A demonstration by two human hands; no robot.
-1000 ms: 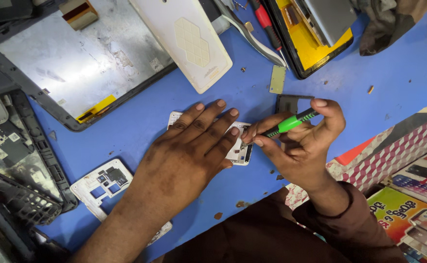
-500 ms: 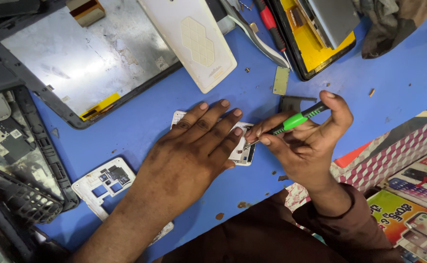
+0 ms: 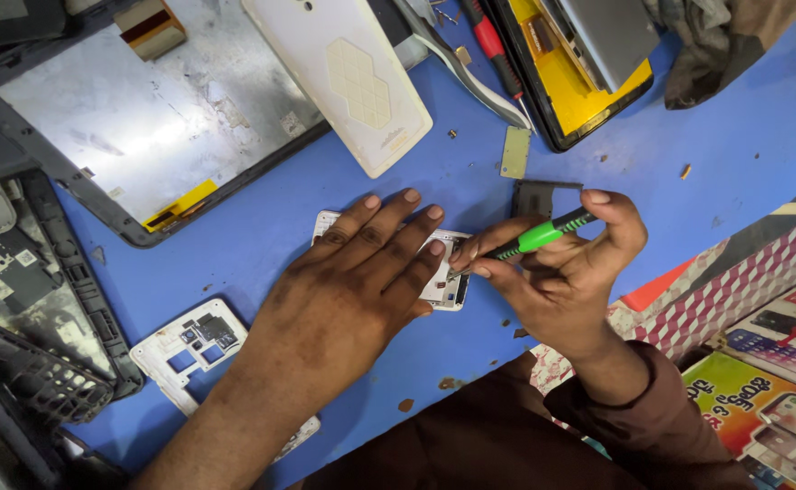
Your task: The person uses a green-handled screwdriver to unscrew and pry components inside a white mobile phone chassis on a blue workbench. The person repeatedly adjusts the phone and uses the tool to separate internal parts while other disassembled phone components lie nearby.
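My left hand [image 3: 354, 290] lies flat, palm down, on a small white phone frame [image 3: 441, 283] on the blue table [image 3: 688, 163], pinning it; most of the frame is hidden under my fingers. My right hand [image 3: 568, 268] grips a green-and-black screwdriver [image 3: 539, 236] with thumb and fingers. Its tip touches the frame's right end, close to my left fingertips.
A white phone back cover [image 3: 343, 73] and a large grey tablet shell [image 3: 135, 118] lie at the top. A yellow-lined device [image 3: 579, 82] sits top right. Another white frame [image 3: 189, 349] lies lower left, dark plastic parts [image 3: 26, 299] at the left edge, small metal plates [image 3: 516, 152] above my hands.
The hands stay in nearly the same pose on the frame. The right hand and screwdriver have shifted only slightly.
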